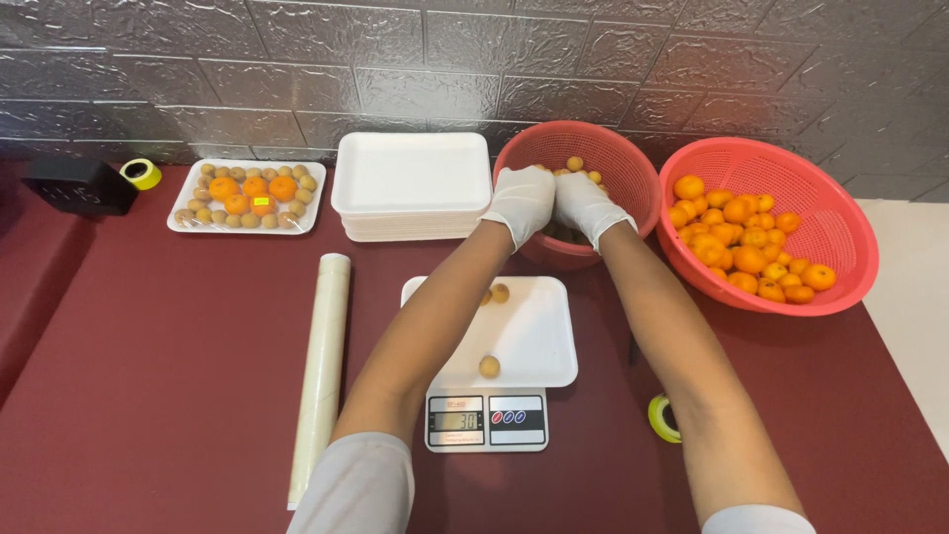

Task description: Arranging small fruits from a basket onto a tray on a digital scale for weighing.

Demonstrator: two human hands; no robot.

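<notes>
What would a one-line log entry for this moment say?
left hand: in basket of small brown fruit | right hand: same | tray on scale: three fruits

White-gloved hands (554, 203) meet over a red mesh basket (623, 163) of tan fruit (574, 163). Beside it, a coral basket (840, 227) holds orange mandarins (746, 247). White foam trays (412, 183) sit on a maroon table (148, 346) before a grey brick-patterned wall (395, 59).

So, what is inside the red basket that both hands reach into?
Small tan round fruits lie in the red basket. The gloved left hand and right hand cover most of them; the bottom is hidden.
</notes>
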